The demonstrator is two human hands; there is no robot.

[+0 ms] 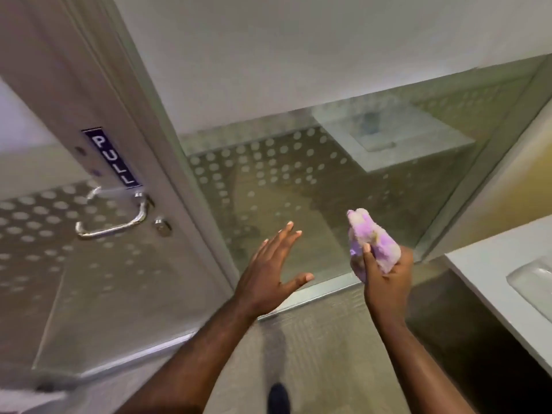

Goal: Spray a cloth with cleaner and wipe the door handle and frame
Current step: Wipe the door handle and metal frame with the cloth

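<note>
Right hand [385, 273] is clamped around a bunched purple-and-white cloth [373, 237], wad poking up and slightly left out of the fist, held in front of the dotted frosted glass panel [268, 180]. Left hand [271, 273] is spread flat, fingers splayed, gripping nothing, hovering just left of the cloth hand. No spray bottle in sight, so I can't tell whether that cloth is damp yet.

Now the target: the curved chrome door handle [119, 222] sits well off to the left and a touch higher than both hands, under the dark blue PULL sign [111, 158]. Its long bar runs roughly level in this view, tipping up at the right end where it bends into the mount beside the round lock cylinder [162, 227]. The pale door frame [179, 174] slants down between handle and hands. The empty left hand is nearer the handle; the cloth hand has farther to go, crossing leftward over the frame.
</note>
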